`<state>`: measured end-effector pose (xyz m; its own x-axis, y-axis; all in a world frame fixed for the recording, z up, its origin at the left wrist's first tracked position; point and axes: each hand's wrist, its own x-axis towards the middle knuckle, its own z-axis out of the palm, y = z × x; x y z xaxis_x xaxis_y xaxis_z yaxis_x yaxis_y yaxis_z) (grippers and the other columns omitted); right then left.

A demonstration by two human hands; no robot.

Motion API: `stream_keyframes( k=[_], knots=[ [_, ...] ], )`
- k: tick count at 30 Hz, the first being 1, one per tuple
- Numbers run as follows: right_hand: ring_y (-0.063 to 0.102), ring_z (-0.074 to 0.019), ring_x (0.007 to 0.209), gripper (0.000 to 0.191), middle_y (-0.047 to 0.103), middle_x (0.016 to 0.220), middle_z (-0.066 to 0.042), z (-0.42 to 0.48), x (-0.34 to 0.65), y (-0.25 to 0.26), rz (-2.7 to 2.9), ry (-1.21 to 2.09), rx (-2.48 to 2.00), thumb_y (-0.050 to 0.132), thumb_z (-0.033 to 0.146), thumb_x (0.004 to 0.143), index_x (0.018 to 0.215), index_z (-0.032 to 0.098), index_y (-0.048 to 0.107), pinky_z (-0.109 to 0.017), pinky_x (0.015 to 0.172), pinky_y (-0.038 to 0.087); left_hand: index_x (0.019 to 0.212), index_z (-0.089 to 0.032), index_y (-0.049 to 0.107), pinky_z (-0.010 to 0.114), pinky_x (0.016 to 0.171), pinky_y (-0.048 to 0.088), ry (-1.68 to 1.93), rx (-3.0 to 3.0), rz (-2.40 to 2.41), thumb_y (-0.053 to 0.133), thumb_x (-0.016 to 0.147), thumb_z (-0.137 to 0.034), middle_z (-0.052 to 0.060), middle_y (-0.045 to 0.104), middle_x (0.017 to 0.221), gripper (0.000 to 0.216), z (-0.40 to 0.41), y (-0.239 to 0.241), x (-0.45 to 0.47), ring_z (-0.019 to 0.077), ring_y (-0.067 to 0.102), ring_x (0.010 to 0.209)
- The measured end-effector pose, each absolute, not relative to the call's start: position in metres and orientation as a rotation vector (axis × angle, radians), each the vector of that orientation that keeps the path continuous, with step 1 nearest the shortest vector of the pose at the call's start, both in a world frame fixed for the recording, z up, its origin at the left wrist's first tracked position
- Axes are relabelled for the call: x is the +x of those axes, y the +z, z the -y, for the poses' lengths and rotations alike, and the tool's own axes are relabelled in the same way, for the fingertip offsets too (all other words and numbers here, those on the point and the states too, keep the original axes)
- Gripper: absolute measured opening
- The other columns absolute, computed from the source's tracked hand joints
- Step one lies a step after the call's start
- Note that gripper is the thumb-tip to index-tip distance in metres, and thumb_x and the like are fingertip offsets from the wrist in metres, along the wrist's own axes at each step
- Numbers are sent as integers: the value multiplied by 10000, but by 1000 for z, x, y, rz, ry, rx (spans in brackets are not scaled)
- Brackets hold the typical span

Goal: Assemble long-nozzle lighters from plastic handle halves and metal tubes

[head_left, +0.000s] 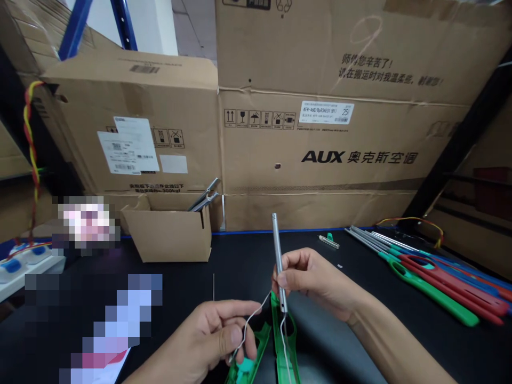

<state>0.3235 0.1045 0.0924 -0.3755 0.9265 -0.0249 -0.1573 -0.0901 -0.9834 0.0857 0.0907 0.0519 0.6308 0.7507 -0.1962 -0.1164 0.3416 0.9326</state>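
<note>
Holding one metal tube (276,240) nearly upright over the black table (368,272): right hand (308,274) has thumb and fingers closed on its lower part. A second white wire (281,330) hangs from the tube's bottom end. Left hand (218,330), lower and just beside, has thumb and fingers drawn together on a thin white wire (248,320), which curves up toward the right fingertips; index finger extended. Two green shell halves (276,325) lie beneath the hands, partly hidden. Small cardboard box (168,234) stands beyond the left hand, more metal tubes (206,200) jutting from it. Handled tools (444,301), green, red and blue, lie at right.
</note>
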Motion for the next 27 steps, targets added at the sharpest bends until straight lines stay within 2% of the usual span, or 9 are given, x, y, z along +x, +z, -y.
stream_keyframes(
  k=[4,6,13,18,27],
  knots=[
    [570,-101,573,206,703,655,-30,-104,323,93,1334,1586,-918,838,275,673,643,134,691,-248,616,440,901,-165,771,213,599,352,627,1073,-766,837,660,-523,1,672,644,436,-91,54,87,74,512,586],
    [566,-101,574,197,706,661,-36,-103,323,92,1342,1583,-922,840,267,669,655,129,700,-248,619,436,856,-170,776,209,571,334,640,1109,-795,826,675,-524,-10,655,609,400,-91,53,88,71,504,564],
    [565,-105,569,234,705,652,-47,-102,319,94,1314,1549,-948,865,276,633,637,125,685,-242,600,429,832,-170,792,223,562,362,616,1220,-857,797,712,-474,25,705,604,327,-93,50,89,97,539,563],
    [498,-58,522,273,698,695,-25,-109,325,93,1189,1463,-947,845,349,683,673,141,667,-202,540,382,830,-161,807,231,540,375,711,1308,-956,769,720,-485,69,750,645,344,-94,52,89,113,556,547],
    [464,-70,526,322,634,651,-5,-117,333,82,1062,1462,-966,852,402,656,654,144,659,-222,505,361,776,-223,824,221,538,425,899,1420,-1030,766,704,-357,37,748,594,162,-92,52,92,110,542,512]
  ],
)
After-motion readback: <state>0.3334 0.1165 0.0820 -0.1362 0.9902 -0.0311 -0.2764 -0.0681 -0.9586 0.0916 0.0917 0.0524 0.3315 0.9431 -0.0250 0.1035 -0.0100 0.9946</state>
